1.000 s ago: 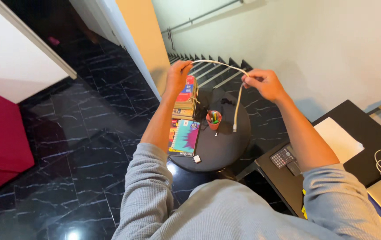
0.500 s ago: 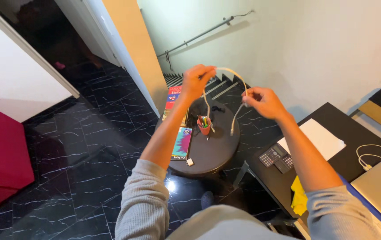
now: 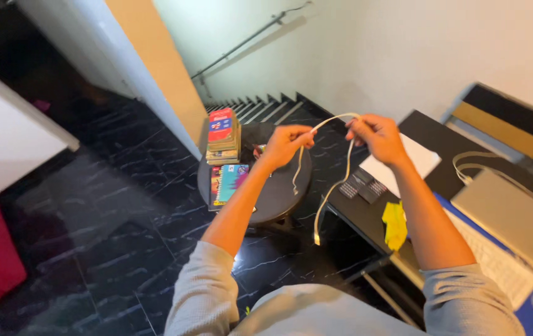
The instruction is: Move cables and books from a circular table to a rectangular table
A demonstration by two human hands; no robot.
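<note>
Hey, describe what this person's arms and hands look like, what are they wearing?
Both arms wear light grey sleeves pushed up above the elbows, so the forearms are bare. The left hand and right hand are bare: no gloves, rings or watch show. The fabric looks soft and ribbed at the cuffs.

Domestic interior: staircase [image 3: 260, 106] upper centre, dark marble floor [image 3: 111, 224] left, stacked books [image 3: 223, 134] on round tabletop [image 3: 273, 186].

Light is even and fairly bright on the pale wall [image 3: 416, 56], dimmer toward the upper left corner. The glossy black floor [image 3: 111, 230] catches soft white glare in patches. Wide-angle distortion tilts and bends the edges. Both hands and the thin white cable [image 3: 335, 186] look slightly motion-blurred.
</note>
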